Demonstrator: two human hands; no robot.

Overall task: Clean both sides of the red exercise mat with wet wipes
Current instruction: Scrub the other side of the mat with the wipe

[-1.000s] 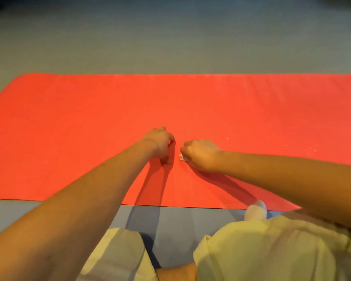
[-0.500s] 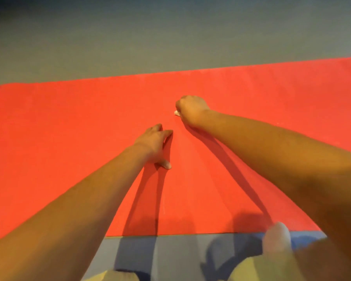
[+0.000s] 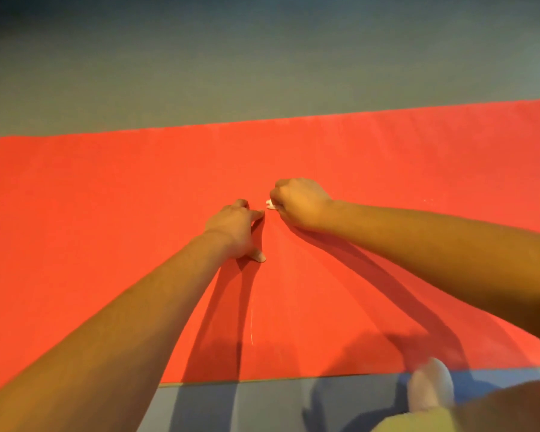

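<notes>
A person's right hand (image 3: 300,202) is curled tight around a bunched wet wipe (image 3: 270,204), of which only a white corner shows at the knuckles, and presses it onto the middle of the red exercise mat (image 3: 106,213). Just beside it, the left hand (image 3: 236,229) holds nothing. It rests on the mat with the thumb splayed, apparently bracing the mat, though its fingertips are hidden behind the hand.

The main risk is that a hard stroke drags the thin mat along with the wipe, bunching or sliding it if the bracing hand lifts. A wipe wadded this small could also skip strips of the surface. Pale specks (image 3: 427,200) lie well to the right of the hands, and a faint streak (image 3: 251,325) runs nearer the body.

The mat lies flat and unrolled across a dull grey-green floor (image 3: 262,73), its ends running out of view on the right. A white rounded shape (image 3: 430,389), possibly a socked foot, sits at the near edge.
</notes>
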